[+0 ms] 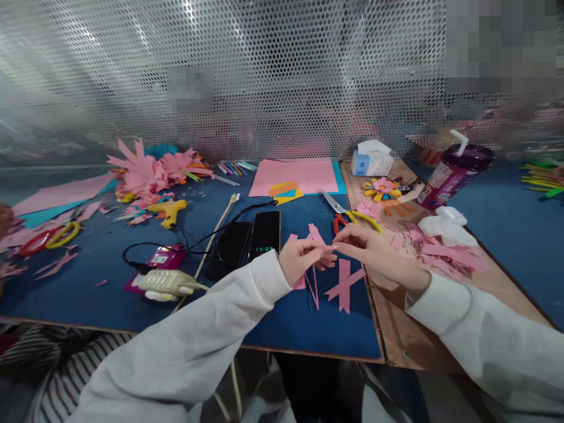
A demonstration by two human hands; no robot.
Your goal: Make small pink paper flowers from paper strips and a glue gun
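Observation:
Between my two hands is a small pink paper strip (326, 247). My left hand (299, 258) pinches its left part between thumb and fingers, and my right hand (362, 248) pinches its right end. Under and beside my left hand lie more pink strips (314, 232), partly hidden by the fingers. Crossed pink strips (344, 286) rest on the blue table just below my right hand. Scissors (338, 207) with red and yellow handles lie open behind my right hand, their handles close to its fingers.
Two black phones (264, 232) lie left of my hands, near a power strip (170, 282) and a yellow glue gun (168, 210). Pink sheets (293, 173) lie at the back. Right are paper scraps (449, 255), a tissue box (372, 160) and a tilted purple cup (452, 176). A person sits at left.

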